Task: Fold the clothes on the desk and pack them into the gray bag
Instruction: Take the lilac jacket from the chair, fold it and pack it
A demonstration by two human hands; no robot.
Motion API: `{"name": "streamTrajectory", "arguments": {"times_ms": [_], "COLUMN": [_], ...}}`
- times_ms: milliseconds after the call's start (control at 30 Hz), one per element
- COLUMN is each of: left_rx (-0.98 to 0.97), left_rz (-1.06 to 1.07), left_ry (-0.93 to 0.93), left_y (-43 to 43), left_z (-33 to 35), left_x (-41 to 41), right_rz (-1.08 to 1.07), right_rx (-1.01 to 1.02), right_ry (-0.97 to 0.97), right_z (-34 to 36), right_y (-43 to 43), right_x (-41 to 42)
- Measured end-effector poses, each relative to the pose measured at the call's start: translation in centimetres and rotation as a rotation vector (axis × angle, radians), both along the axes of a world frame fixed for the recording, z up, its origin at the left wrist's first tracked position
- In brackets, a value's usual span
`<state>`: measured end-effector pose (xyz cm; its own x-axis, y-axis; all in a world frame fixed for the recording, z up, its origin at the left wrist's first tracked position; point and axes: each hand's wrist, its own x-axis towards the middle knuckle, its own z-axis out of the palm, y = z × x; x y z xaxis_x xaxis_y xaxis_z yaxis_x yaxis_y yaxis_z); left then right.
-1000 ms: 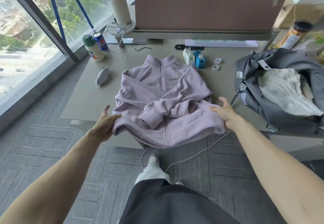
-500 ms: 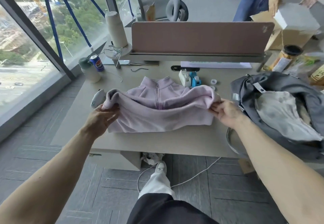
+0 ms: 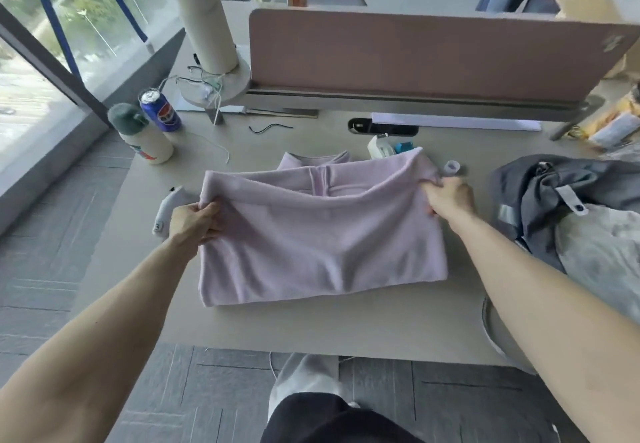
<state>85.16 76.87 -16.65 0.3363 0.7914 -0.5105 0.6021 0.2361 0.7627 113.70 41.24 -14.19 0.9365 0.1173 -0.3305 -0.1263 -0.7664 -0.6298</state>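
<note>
Lilac fleece zip sweatshirt [image 3: 322, 234]: on beige table [image 3: 311, 325], folded over. Left hand [image 3: 192, 221] and right hand [image 3: 450, 196] pinch its upper corners. Open gray fabric bag [image 3: 540, 193]: just right.

The jacket [image 3: 322, 234] is soft lilac fleece, matt and slightly fuzzy. The desk [image 3: 311, 325] has a smooth, matt beige top. The bag [image 3: 533, 193] is gray woven cloth with a faint sheen. The can [image 3: 162, 113] is glossy metal, the bottle [image 3: 149, 144] smooth plastic. The screen [image 3: 415, 54] looks felt-like and matt; the carpet [image 3: 45, 269] is rough.
</note>
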Motion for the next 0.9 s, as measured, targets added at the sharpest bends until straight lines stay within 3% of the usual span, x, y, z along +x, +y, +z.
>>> {"name": "streamTrajectory", "arguments": {"times_ms": [167,433,533,633,767,900], "left_rx": [0.011,0.089,0.108,0.122,0.117,-0.044], "left_rz": [-0.077,-0.149,-0.159,-0.168,-0.146,-0.186], "left_ry": [0.212,0.435,0.494,0.508,0.491,0.402], "left_y": [3.2,4.6,4.6,4.3,4.1,3.3], "left_z": [-3.4,-6.9,-7.2,-7.6,-7.7,-7.4], "left_x": [2.4,3.3,3.4,3.8,3.4,1.3], "right_rz": [0.028,0.031,0.217,0.49,0.76,0.78], "right_rx": [-0.214,-0.158,-0.188,-0.383,-0.441,-0.481], "right_ry": [0.054,0.037,-0.088,-0.25,-0.152,-0.081], "right_z": [-3.4,-7.4,-7.9,-9.2,-10.5,-12.6], "right_y": [3.0,6.4,7.1,8.6,12.6,14.7], "right_x": [2.9,2.6,0.9,-1.8,-6.8,-8.3]}}
